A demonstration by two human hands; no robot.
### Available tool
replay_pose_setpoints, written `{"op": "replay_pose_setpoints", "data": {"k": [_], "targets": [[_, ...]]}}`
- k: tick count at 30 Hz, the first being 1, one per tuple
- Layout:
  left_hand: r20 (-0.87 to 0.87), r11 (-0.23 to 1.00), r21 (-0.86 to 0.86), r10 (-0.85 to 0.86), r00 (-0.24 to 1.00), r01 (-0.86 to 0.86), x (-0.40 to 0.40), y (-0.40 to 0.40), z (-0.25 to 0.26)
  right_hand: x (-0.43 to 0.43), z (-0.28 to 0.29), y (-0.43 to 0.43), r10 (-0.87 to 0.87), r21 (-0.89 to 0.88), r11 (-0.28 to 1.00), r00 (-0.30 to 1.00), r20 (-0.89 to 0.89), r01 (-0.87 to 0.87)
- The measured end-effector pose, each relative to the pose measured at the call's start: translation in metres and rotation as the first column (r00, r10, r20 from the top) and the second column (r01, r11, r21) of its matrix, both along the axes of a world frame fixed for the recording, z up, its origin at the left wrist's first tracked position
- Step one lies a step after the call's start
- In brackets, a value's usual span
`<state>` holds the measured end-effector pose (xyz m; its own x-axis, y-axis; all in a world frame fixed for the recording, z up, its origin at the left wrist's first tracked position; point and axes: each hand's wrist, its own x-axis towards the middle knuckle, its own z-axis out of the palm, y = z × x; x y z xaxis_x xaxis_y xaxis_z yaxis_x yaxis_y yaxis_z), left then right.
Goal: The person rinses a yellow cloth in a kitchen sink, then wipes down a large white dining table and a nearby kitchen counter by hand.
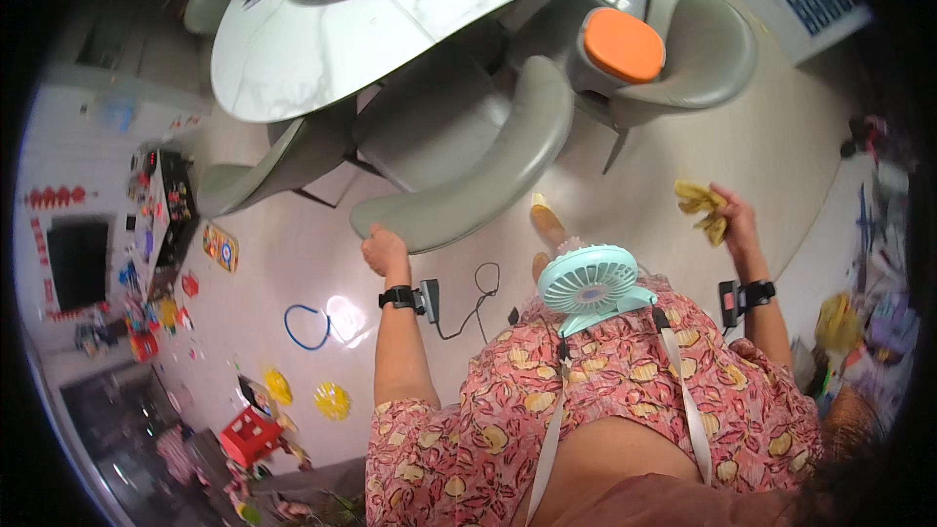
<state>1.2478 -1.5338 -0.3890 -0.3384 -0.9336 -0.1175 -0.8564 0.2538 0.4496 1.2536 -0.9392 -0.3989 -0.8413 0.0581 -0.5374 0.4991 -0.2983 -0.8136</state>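
My left hand [385, 252] grips the left end of the curved backrest [468, 187] of a grey-green upholstered dining chair, its fingers partly hidden from above. A crumpled yellow cloth [701, 208] hangs from my right hand [738, 223], out to the right over the floor. The chair's seat [435, 121] faces the marble-patterned table [329, 51] and lies partly beneath its edge. On my chest hangs a mint-green portable fan [591, 282] on a white strap. Each wrist carries a strapped device, and a dark cable runs from the left one.
Another grey chair [703, 51] at the right bears a stool-like item with an orange top [624, 45]. A chair [252, 168] stands at the left. On the floor lie a blue ring [307, 327], yellow pompoms [333, 400], a red toy box [250, 435] and scattered toys.
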Motion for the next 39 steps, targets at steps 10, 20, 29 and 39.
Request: {"op": "replay_pose_setpoints", "data": {"k": [10,20,29,39], "targets": [[-0.385,0.812,0.400,0.570,0.726,-0.425,0.160,-0.100,-0.019,0.084,-0.077,-0.030,-0.175,0.086,0.984,0.892,0.416,0.154],[-0.154,0.688,0.545,0.645,0.749,-0.480,0.347,-0.079,-0.126,0.128,-0.112,-0.035,0.021,0.452,0.879,0.959,0.283,-0.153],[-0.101,0.854,-0.149,0.489,0.866,-0.499,0.306,-0.071,-0.040,0.112,-0.096,-0.034,-0.152,0.287,0.956,0.942,0.300,0.063],[0.143,0.766,-0.639,0.211,0.967,-0.072,0.284,-0.106,0.047,0.061,-0.019,-0.031,-0.308,-0.306,0.877,0.922,0.234,0.371]]}}
